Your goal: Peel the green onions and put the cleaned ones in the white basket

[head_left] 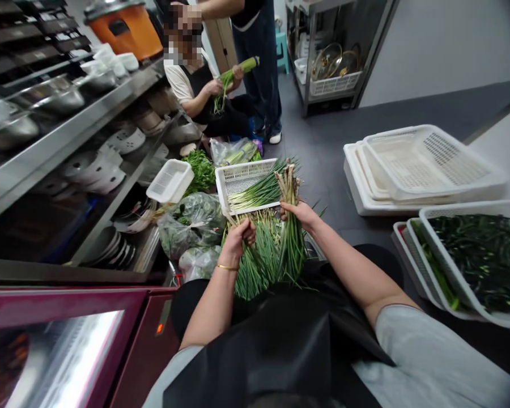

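Gripping long green scallions [290, 243] roots-up, my right hand [301, 215] is by the white plastic basket's [221, 192] near-right corner, my left hand [239, 234] pinching stalks.

Two bare arms [368, 294] are pointing forward out of pale grey, short fabric sleeves [425, 351]; the left forearm [210, 311] is slanting inward, its wrist [232, 258] wearing a thin, gold-coloured bangle [227, 267]; the bare left hand [241, 233] is holding its fingers curled into a fist; the right forearm [348, 260] is slanting inward too; the bare right hand [301, 215] is gripping, its thumb pointing left.
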`<action>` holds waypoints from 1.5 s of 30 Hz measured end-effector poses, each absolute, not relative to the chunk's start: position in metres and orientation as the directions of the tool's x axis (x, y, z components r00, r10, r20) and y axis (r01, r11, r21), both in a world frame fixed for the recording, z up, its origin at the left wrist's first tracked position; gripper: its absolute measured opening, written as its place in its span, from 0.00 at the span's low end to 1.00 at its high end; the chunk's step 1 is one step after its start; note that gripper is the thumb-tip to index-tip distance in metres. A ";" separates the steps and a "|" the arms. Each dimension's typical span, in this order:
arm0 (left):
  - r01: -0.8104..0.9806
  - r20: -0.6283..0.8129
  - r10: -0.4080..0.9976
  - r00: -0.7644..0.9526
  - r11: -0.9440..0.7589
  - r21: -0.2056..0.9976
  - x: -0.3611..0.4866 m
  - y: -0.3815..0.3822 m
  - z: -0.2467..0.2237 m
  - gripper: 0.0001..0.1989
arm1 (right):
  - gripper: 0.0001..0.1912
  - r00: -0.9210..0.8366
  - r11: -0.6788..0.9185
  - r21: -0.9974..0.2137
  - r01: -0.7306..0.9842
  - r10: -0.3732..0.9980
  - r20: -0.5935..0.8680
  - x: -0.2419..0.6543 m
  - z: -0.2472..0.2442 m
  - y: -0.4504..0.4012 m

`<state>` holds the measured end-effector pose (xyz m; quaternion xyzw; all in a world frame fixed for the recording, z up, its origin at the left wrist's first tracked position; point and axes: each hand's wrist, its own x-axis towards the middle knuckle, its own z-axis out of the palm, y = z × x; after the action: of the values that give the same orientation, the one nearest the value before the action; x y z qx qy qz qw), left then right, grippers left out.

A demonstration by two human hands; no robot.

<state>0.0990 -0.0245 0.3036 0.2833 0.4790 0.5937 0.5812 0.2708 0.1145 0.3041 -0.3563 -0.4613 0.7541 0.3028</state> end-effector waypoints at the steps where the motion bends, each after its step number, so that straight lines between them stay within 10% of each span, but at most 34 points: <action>1: -0.393 -0.220 0.954 -0.202 0.127 0.911 0.099 -0.022 0.306 0.20 | 0.16 -0.609 -0.479 -0.865 -0.150 0.734 -0.301 0.270 0.302 0.114; 7: -0.197 -0.148 0.901 -0.407 0.071 0.978 0.124 0.006 0.305 0.25 | 0.14 -0.749 -0.539 -0.836 -0.105 0.595 -0.290 0.250 0.287 0.089; 15: -0.116 -0.131 0.863 -0.488 0.084 0.990 0.098 0.012 0.301 0.16 | 0.13 -0.504 -0.268 -0.963 -0.038 0.837 -0.213 0.261 0.277 0.098; 39: -0.311 -0.364 0.911 -0.193 0.295 0.904 0.100 -0.011 0.281 0.24 | 0.19 -0.662 -0.353 -0.935 -0.024 0.707 -0.250 0.261 0.280 0.098; 45: -0.132 -0.296 0.928 -0.226 0.272 0.953 0.111 -0.010 0.289 0.20 | 0.20 -0.628 -0.394 -0.916 -0.072 0.732 -0.265 0.249 0.270 0.088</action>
<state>0.1112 -0.0103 0.2890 0.3319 0.5996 0.5037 0.5260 0.2490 0.0878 0.2697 -0.3413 -0.4832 0.7618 0.2639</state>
